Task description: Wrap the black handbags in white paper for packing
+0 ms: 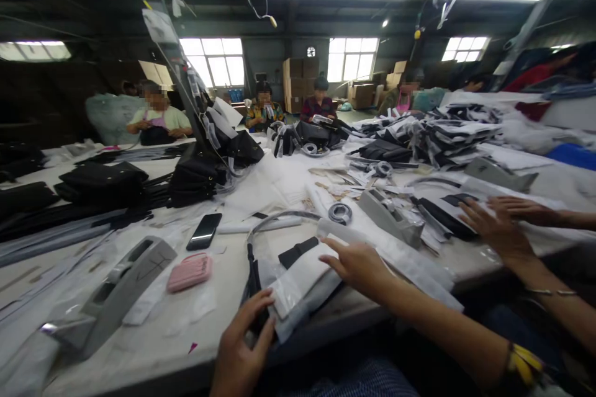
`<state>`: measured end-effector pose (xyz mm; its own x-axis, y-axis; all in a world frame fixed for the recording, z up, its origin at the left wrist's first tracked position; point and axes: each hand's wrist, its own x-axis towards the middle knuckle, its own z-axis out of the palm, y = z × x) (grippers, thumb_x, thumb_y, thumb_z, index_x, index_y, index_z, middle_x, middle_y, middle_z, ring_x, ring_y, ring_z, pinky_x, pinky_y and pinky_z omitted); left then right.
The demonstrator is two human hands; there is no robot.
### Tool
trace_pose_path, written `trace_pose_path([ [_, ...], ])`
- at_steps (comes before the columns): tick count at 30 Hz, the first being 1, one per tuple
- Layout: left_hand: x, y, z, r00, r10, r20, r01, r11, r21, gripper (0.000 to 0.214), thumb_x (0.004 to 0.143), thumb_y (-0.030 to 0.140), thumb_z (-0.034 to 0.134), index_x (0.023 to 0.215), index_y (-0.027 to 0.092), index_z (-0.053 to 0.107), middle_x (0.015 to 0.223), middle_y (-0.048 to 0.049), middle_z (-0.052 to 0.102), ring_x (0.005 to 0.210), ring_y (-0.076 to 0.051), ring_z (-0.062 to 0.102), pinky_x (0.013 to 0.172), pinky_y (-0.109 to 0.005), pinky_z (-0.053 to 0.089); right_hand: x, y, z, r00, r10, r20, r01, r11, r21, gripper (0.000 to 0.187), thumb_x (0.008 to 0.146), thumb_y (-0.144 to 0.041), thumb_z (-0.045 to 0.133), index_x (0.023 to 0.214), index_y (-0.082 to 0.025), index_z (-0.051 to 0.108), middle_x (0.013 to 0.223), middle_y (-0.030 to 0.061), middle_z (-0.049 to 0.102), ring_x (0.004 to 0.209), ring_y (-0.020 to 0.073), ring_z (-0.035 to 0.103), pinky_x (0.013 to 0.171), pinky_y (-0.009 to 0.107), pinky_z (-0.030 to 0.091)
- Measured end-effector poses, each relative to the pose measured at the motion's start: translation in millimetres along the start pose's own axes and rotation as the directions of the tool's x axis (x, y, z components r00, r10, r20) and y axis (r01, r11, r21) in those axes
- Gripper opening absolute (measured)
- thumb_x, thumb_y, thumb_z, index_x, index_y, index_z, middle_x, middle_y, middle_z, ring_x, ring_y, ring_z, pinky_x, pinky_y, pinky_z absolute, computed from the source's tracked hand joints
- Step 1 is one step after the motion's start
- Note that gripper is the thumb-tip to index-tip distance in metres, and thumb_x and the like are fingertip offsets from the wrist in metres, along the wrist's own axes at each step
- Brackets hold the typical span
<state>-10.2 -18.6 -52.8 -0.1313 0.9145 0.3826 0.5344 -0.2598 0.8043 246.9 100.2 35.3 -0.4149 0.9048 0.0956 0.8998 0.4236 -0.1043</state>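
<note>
A dark bag with a long looped strap (261,229) lies at the table's front edge, partly covered by a white wrapping sheet (302,273). My left hand (244,341) grips the bag's near left end, thumb below and fingers over the edge, beside a small clear plastic packet (285,298). Across the bag reaches my right hand (358,267), its fingers apart at the upper edge of the white sheet; the palm's underside is hidden. A black piece (298,251) sticks out from under the sheet. Behind the bag is a coil of grey wrapped strap (339,214).
Left of the bag are a grey tape dispenser (125,291), a pink case (190,272) and a phone (203,231). Another tape dispenser (391,217) stands behind my right hand. At right, a co-worker's hands (498,229) press on another bag. Black bags (102,183) are piled left.
</note>
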Motion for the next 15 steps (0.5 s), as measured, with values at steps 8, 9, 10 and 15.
trace_pose_path([
  [8, 153, -27, -5.0, 0.841, -0.533, -0.094, 0.5, 0.832, -0.242, 0.037, 0.09, 0.038, 0.063, 0.121, 0.017, 0.062, 0.137, -0.012, 0.058, 0.128, -0.027, 0.053, 0.106, -0.046, 0.044, -40, 26, 45, 0.958, 0.223, 0.182, -0.265, 0.93, 0.256, 0.074, 0.096, -0.054, 0.045, 0.158, -0.019, 0.027, 0.091, 0.0149, 0.076, 0.09, 0.0366, 0.072, 0.076, 0.04, 0.049],
  [9, 167, -32, -0.9, 0.815, -0.577, -0.051, 0.547, 0.795, -0.262, 0.035, 0.091, 0.04, 0.063, 0.117, 0.016, 0.063, 0.13, -0.0111, 0.062, 0.119, -0.026, 0.059, 0.1, -0.047, 0.049, -41, 25, 49, 0.956, 0.231, 0.178, -0.276, 0.913, 0.299, 0.073, 0.096, -0.055, 0.044, 0.158, -0.02, 0.028, 0.091, 0.0144, 0.076, 0.091, 0.0368, 0.072, 0.078, 0.041, 0.05],
  [10, 178, -35, 3.2, 0.784, -0.621, -0.002, 0.595, 0.752, -0.284, 0.034, 0.092, 0.041, 0.062, 0.114, 0.015, 0.063, 0.122, -0.0098, 0.065, 0.109, -0.024, 0.063, 0.093, -0.046, 0.053, -43, 25, 52, 0.954, 0.24, 0.179, -0.289, 0.894, 0.342, 0.072, 0.096, -0.055, 0.043, 0.158, -0.022, 0.028, 0.091, 0.0136, 0.076, 0.09, 0.0366, 0.072, 0.079, 0.042, 0.05],
  [15, 196, -31, 11.4, 0.662, -0.716, 0.22, 0.726, 0.541, -0.424, 0.031, 0.096, 0.043, 0.056, 0.102, 0.014, 0.062, 0.085, -0.0013, 0.063, 0.062, -0.01, 0.057, 0.056, -0.026, 0.051, -57, 31, 61, 0.946, 0.273, 0.177, -0.323, 0.729, 0.603, 0.071, 0.092, -0.059, 0.045, 0.155, -0.029, 0.032, 0.106, 0.0111, 0.074, 0.103, 0.0348, 0.069, 0.091, 0.046, 0.051],
])
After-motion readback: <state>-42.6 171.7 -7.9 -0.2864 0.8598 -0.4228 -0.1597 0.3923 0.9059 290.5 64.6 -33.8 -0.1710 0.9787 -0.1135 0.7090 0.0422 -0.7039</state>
